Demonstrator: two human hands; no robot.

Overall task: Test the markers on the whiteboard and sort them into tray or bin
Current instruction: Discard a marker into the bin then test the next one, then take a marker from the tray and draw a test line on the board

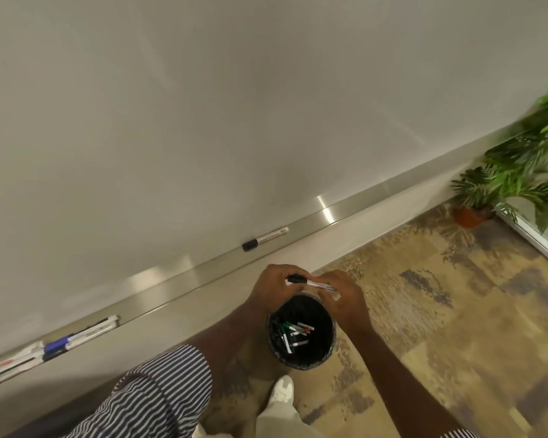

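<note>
- Striped blue-and-white sleeve (pixel 159 393) on the left arm sat closest to the lens, the forearm running up to the left hand (pixel 271 287).
- That left hand curled its fingers around the black cap end of a white-barrelled marker with a black cap (pixel 310 282), while the right hand (pixel 345 295) pinched the barrel from the other side; both hands were clenched on the same pen, held level.
- Directly beneath the fingers stood the round black waste bin (pixel 326 358), with a loose heap of discarded markers (pixel 293 335) in green, red and black at its bottom.
- Judging by this, the step in hand was capping or uncapping the held pen over the bin; whether the cap was fully seated could not be told.
- Beyond the knuckles, well apart, a second black-capped white marker (pixel 264 238) lay on the long brushed-metal tray (pixel 377 197) under the blank whiteboard (pixel 234 105).
- Far off to the left of the fingers, a cluster of blue-capped and white markers (pixel 45 349) rested on the same tray.
- Next would likely come either a test stroke on the board, needing the cap pulled and the tip raised, or a release into the bin if the pen was judged dry.
- Right of the hands, a potted green plant (pixel 500 184) stood on patterned carpet (pixel 456 311).
</note>
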